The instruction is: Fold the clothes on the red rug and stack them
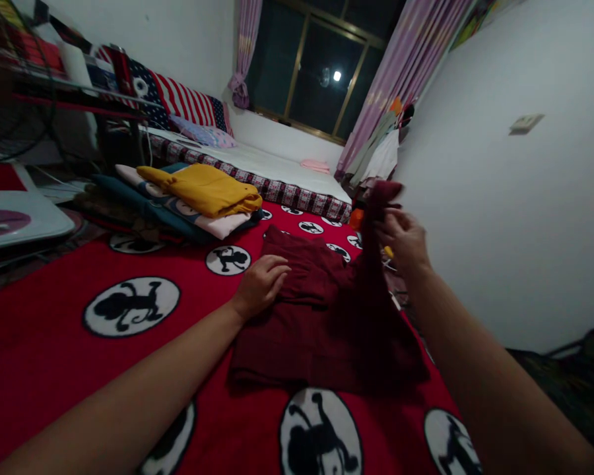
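Observation:
A dark maroon garment lies partly folded on a red blanket printed with white ovals and black figures. My right hand pinches a part of the garment and holds it up above the blanket on the right. The raised cloth hangs down from those fingers to the rest of the garment. On the garment's left side rests my left hand, its fingers slightly curled and touching the folded cloth.
Folded clothes with a yellow one on top are stacked at the left. Behind stands a bed below a window. A cluttered shelf is at upper left, and a white wall rises on the right.

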`<state>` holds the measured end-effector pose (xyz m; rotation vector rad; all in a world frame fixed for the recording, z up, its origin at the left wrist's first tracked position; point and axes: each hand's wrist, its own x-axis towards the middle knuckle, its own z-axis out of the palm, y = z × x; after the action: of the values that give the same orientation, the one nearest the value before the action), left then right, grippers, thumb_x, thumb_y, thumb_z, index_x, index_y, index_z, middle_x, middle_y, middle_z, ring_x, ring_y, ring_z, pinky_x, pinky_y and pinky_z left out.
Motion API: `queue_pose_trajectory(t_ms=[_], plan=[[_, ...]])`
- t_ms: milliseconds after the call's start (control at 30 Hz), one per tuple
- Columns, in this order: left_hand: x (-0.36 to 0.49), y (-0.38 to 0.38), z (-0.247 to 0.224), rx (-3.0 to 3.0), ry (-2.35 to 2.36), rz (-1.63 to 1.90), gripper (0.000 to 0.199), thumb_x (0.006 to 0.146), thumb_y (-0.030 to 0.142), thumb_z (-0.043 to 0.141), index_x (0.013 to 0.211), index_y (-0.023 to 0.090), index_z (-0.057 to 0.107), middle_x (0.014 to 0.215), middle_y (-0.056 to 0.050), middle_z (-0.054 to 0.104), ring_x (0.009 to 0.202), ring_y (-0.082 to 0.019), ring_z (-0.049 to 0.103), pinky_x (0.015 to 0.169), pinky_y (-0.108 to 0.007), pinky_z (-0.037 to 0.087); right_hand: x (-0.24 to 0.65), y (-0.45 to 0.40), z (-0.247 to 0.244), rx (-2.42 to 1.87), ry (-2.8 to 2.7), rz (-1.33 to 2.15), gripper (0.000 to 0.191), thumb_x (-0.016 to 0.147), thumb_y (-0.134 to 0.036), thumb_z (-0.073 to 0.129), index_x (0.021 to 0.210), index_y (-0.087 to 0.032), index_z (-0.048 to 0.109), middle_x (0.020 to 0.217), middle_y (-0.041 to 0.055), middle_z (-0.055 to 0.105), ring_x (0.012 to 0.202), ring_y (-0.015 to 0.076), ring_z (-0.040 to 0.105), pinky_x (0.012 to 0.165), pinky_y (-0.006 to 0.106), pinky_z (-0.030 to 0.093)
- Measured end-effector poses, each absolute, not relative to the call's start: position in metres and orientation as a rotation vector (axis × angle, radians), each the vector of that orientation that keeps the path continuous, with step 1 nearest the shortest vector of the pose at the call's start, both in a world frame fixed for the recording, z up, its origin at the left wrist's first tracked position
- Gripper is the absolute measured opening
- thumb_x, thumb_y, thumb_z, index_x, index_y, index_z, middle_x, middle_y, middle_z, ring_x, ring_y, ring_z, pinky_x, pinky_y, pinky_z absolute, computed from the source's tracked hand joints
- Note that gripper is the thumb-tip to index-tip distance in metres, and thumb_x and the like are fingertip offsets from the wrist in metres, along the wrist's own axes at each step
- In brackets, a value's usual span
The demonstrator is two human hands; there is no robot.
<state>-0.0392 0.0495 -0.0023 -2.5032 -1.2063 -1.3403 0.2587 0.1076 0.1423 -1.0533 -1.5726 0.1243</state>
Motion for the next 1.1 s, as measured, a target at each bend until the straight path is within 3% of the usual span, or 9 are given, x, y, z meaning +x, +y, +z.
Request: queue_pose_trajectory(t_ms=[100, 233, 333, 433, 567, 733, 900, 967, 1100], plan=[[-0.039, 0.038, 0.005, -2.659, -0.861, -1.194, 0.025, 0.094, 0.024, 0.041, 0.099, 0.018, 0.065, 0.095, -0.008, 0.065, 0.095, -0.019, 0.057, 0.085, -0.033, 0.049, 0.203, 0.061, 0.139, -0.958, -1.93, 0.53, 0.042, 0.08, -0.042, 0.064, 0.116, -0.023, 0.06, 0.114, 0.0073, 0.065, 0.102, 0.0199, 0.064, 0.081, 0.035, 0.055], [-0.034, 0.033, 0.004, -2.671, -0.796, -1.03, 0.025, 0.094, 0.026, 0.042, 0.092, 0.019, 0.066, 0.081, -0.006, 0.063, 0.081, -0.018, 0.056, 0.073, -0.03, 0.048, 0.202, 0.002, 0.103, -1.135, -2.069, 0.298, 0.025, 0.083, -0.037, 0.062, 0.102, -0.023, 0.068, 0.124, 0.0087, 0.061, 0.117, 0.0239, 0.056, 0.096, 0.043, 0.048], [-0.032, 0.038, 0.002, -2.615, -0.952, -1.11, 0.02, 0.091, 0.024, 0.047, 0.098, 0.02, 0.065, 0.09, -0.006, 0.063, 0.089, -0.019, 0.056, 0.078, -0.03, 0.047, 0.236, -0.024, 0.062, -1.405, -2.039, 0.117, 0.036, 0.077, -0.039, 0.068, 0.109, -0.022, 0.066, 0.125, 0.0114, 0.059, 0.118, 0.0278, 0.054, 0.102, 0.049, 0.042], [-0.031, 0.043, 0.001, -2.581, -1.105, -1.194, 0.025, 0.084, 0.021, 0.053, 0.108, 0.019, 0.063, 0.105, -0.008, 0.06, 0.099, -0.021, 0.053, 0.086, -0.032, 0.047, 0.256, -0.053, 0.032, -1.525, -2.012, 0.156, 0.044, 0.077, -0.043, 0.066, 0.116, -0.023, 0.062, 0.128, 0.0119, 0.057, 0.12, 0.0278, 0.053, 0.101, 0.047, 0.044], [-0.032, 0.045, 0.001, -2.626, -1.206, -1.131, 0.033, 0.075, 0.019, 0.058, 0.108, 0.021, 0.064, 0.11, -0.007, 0.06, 0.105, -0.023, 0.052, 0.092, -0.036, 0.045, 0.246, -0.095, 0.018, -1.511, -2.145, 0.177, 0.051, 0.075, -0.042, 0.068, 0.123, -0.029, 0.057, 0.133, 0.0097, 0.052, 0.123, 0.0275, 0.05, 0.1, 0.045, 0.046], [-0.033, 0.05, -0.004, -2.663, -1.27, -1.025, 0.041, 0.07, 0.016, 0.061, 0.109, 0.025, 0.066, 0.111, -0.004, 0.062, 0.109, -0.024, 0.051, 0.093, -0.038, 0.043, 0.231, -0.108, 0.009, -1.456, -2.26, 0.112, 0.071, 0.069, -0.015, 0.061, 0.137, -0.028, 0.044, 0.138, 0.0093, 0.045, 0.127, 0.0277, 0.045, 0.105, 0.045, 0.042], [-0.036, 0.059, -0.011, -2.66, -1.321, -1.091, 0.023, 0.082, 0.021, 0.059, 0.102, 0.024, 0.07, 0.104, -0.004, 0.065, 0.102, -0.021, 0.055, 0.09, -0.035, 0.045, 0.235, -0.097, 0.001, -1.4, -2.132, 0.105, 0.076, 0.066, -0.001, 0.044, 0.137, -0.027, 0.04, 0.135, 0.0081, 0.045, 0.123, 0.0219, 0.048, 0.102, 0.039, 0.045], [-0.038, 0.062, -0.012, -2.673, -1.328, -1.137, 0.018, 0.085, 0.025, 0.06, 0.1, 0.023, 0.071, 0.101, -0.005, 0.066, 0.098, -0.021, 0.056, 0.087, -0.034, 0.046, 0.237, -0.096, 0.0, -1.377, -2.05, 0.112, 0.07, 0.066, -0.001, 0.045, 0.132, -0.025, 0.044, 0.131, 0.0087, 0.047, 0.12, 0.0224, 0.05, 0.099, 0.039, 0.047], [-0.038, 0.064, -0.013, -2.68, -1.316, -1.249, 0.015, 0.087, 0.027, 0.06, 0.095, 0.023, 0.072, 0.093, -0.004, 0.068, 0.092, -0.02, 0.059, 0.082, -0.032, 0.047, 0.237, -0.097, -0.002, -1.327, -1.906, 0.149, 0.036, 0.073, -0.005, 0.051, 0.104, -0.022, 0.056, 0.117, 0.0088, 0.055, 0.108, 0.0226, 0.056, 0.09, 0.038, 0.05]])
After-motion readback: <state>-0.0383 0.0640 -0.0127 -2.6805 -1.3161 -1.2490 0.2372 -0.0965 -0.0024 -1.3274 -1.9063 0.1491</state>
